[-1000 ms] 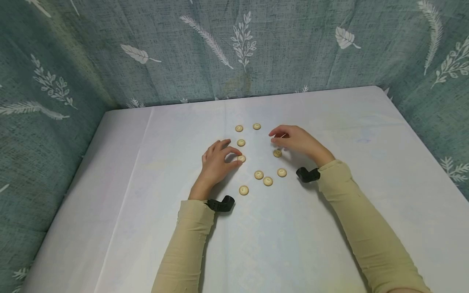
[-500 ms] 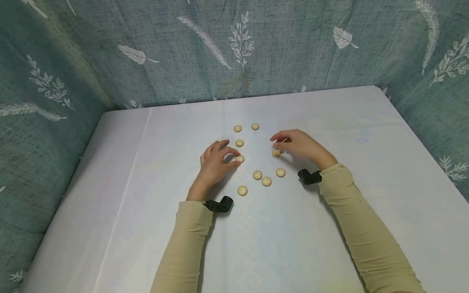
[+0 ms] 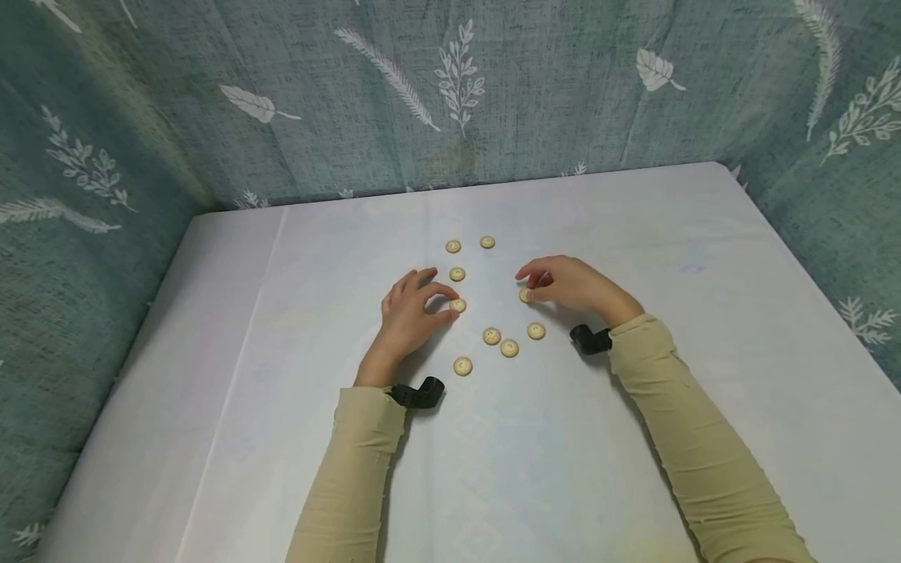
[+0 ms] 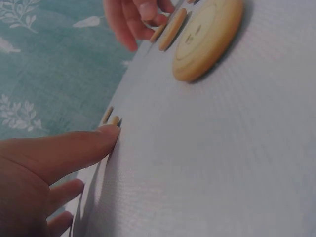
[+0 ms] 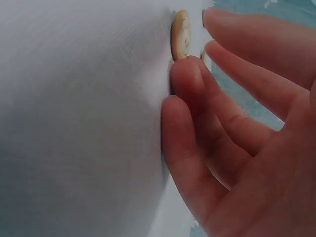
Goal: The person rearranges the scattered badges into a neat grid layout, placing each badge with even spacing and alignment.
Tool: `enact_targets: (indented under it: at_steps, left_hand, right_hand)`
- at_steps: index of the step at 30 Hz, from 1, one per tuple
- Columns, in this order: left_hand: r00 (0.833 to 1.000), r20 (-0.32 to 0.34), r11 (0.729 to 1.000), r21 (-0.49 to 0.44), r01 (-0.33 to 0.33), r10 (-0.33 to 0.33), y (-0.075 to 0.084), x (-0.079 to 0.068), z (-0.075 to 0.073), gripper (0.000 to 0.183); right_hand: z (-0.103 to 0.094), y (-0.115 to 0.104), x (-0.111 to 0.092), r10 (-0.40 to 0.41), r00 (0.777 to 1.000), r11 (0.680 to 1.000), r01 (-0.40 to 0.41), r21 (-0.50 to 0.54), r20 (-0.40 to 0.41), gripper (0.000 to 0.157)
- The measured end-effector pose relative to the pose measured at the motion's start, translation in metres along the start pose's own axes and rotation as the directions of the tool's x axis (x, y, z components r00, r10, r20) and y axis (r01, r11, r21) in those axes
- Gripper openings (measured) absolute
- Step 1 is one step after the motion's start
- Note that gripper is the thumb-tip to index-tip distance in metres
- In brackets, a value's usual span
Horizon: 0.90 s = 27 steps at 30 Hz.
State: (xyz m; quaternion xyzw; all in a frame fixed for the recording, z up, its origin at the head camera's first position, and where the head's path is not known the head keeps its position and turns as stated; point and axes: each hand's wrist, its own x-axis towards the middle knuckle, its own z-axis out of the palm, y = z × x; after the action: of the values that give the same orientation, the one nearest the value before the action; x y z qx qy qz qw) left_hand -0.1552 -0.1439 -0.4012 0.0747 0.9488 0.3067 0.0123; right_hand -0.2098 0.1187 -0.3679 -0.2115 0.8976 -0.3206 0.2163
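Observation:
My left hand (image 3: 411, 314) pinches a round cream button (image 3: 457, 305) between thumb and forefinger, low over the white table; in the left wrist view its thumb (image 4: 79, 150) hides most of that button. To the right, my right hand (image 3: 573, 285) has its thumb at another button (image 3: 525, 295), partly covering it, while the forefinger stays a little apart from it. Its remaining fingers (image 5: 180, 128) bend loosely near the tabletop in the right wrist view. Each button looks wooden, with small holes in the middle.
Beyond the hands lie buttons (image 3: 454, 246), (image 3: 487, 242) and a nearer button (image 3: 457, 274). Several more sit in front, among them a button (image 3: 491, 335), a button (image 3: 536, 331) and a button (image 3: 462, 366). A green leaf-patterned curtain (image 3: 338, 117) stands behind the table (image 3: 246, 438).
My right hand has come down toward the viewer and its thumb has reached the button, which has shifted slightly left. My left hand keeps its pinch in place.

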Motion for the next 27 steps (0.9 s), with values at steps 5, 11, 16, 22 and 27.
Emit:
enact_targets:
  at_steps: [5, 11, 16, 22, 27]
  left_hand:
    - [1.000, -0.001, 1.000, -0.006, 0.003, -0.003, -0.0006, 0.0002, -0.0018, 0.020]
    - [1.000, -0.001, 1.000, -0.015, 0.004, -0.004, -0.0008, 0.0002, -0.0019, 0.020]
    - [1.000, 0.002, 1.000, -0.010, 0.004, -0.004, -0.0005, -0.0001, -0.0008, 0.021]
    - [1.000, -0.001, 1.000, -0.005, 0.004, -0.004, 0.0001, -0.0005, -0.0008, 0.020]
    - [1.000, 0.004, 1.000, -0.001, 0.006, -0.006, 0.0008, -0.0004, -0.0004, 0.020]
  right_hand:
    - [0.0024, -0.0027, 0.0010, -0.015, 1.000, 0.999, 0.014, -0.030, -0.018, 0.029]
    - [0.0052, -0.0030, 0.0015, -0.032, 0.999, 0.996, 0.029, -0.083, -0.034, 0.016]
    - [0.0063, -0.0033, 0.0009, 0.001, 1.000, 0.997, -0.002, -0.081, -0.023, 0.015]
    - [0.0049, -0.0025, -0.0001, -0.001, 1.000, 0.997, 0.000, -0.081, -0.010, 0.014]
    - [0.0043, -0.0022, -0.0005, 0.004, 1.000, 0.996, -0.004, -0.086, 0.002, 0.018]
